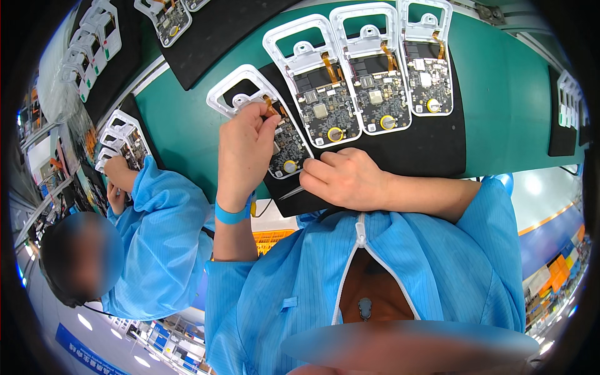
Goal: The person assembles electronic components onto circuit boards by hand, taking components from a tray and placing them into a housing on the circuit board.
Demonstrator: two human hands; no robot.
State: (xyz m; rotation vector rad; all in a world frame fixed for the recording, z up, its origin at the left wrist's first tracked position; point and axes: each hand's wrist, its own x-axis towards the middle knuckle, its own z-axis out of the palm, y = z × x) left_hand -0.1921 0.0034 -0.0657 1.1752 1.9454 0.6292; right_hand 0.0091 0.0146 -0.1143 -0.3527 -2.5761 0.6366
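A white plastic housing with a dark circuit board lies tilted on the black mat in front of me. My left hand, a blue band on its wrist, reaches over the housing; its thumb and forefinger pinch the orange flex cable at the board's upper end. The cable's end is hidden under the fingertips. Curled fingers of my right hand rest at the housing's lower right corner. From under them a thin pointed silver tool, apparently tweezers, sticks out to the left. A round yellow-rimmed coin cell sits low on the board.
Three similar housings with boards stand in a row on the black mat, beyond my right hand. The green table extends right. On the left, a co-worker in a blue smock handles more housings. Further units lie at the far left.
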